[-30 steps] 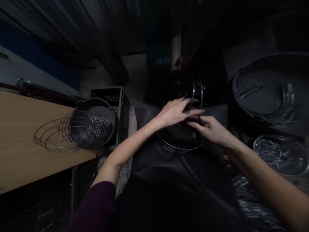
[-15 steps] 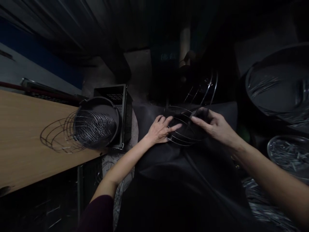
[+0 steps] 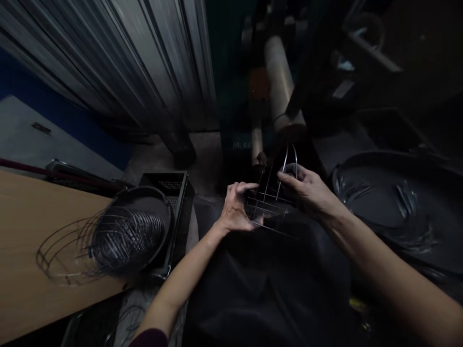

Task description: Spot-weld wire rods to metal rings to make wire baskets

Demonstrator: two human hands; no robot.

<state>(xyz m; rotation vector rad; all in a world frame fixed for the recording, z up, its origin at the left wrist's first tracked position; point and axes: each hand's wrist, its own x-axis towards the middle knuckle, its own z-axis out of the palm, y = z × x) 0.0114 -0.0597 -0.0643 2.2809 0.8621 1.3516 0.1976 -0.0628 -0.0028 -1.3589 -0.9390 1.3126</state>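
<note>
A curved wire frame (image 3: 265, 209) hangs over the dark apron on my lap. My left hand (image 3: 237, 207) curls round its left side, thumb below and fingers above. Bent metal wires (image 3: 285, 166) stand up in front of the machine, and the fingertips of my right hand (image 3: 302, 185) close on them. The far ends of these wires are dark, and where they meet the frame is blurred.
At the left, a round tub (image 3: 168, 241) holds stacked wire baskets (image 3: 128, 236) beside a wooden table (image 3: 21, 250) and a dark crate (image 3: 184, 193). A machine with a thick cylinder (image 3: 280, 72) is ahead. A large basin (image 3: 376, 217) with wires lies right.
The view has tilted up, showing more of the machine. My right hand has moved from the frame's right side to the upright wires. My left hand has turned round the frame's side.
</note>
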